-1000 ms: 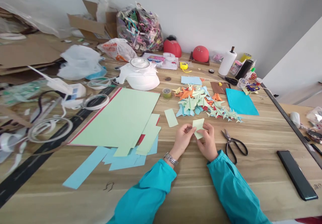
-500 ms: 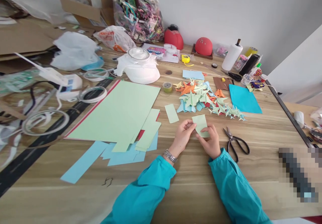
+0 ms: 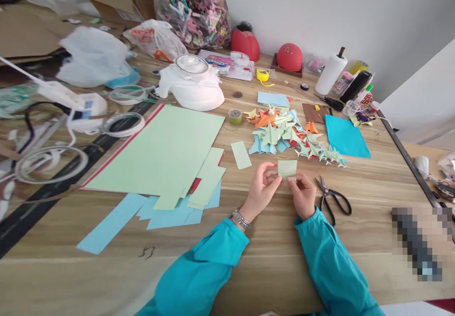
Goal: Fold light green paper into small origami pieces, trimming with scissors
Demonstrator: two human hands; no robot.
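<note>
A small pale green piece of paper point(image 3: 287, 167) is held up between my two hands, its lower edge curled or folded toward me. My left hand point(image 3: 263, 185) pinches its lower left corner, thumb in front. On the lower right, my right hand point(image 3: 303, 194) grips the same paper between thumb and fingers. Left of my hands a pale green paper rectangle point(image 3: 241, 155) lies flat on the table. Just beyond them is a pile of folded paper stars point(image 3: 272, 133) in green, orange, blue and red. Black-handled scissors point(image 3: 333, 197) lie partly spread beside my right hand.
Large green sheets point(image 3: 159, 150) lie at left, with blue strips point(image 3: 112, 223) in front. A thread spool point(image 3: 235, 116), turquoise paper point(image 3: 346, 136) and a yellow tape measure point(image 3: 262, 75) sit farther back. White bags and coiled tape crowd the far left.
The green paper has gone from a flat, taller rectangle to a shorter shape with its lower part bent. My right fingers have moved to its lower edge. The view has shifted slightly.
</note>
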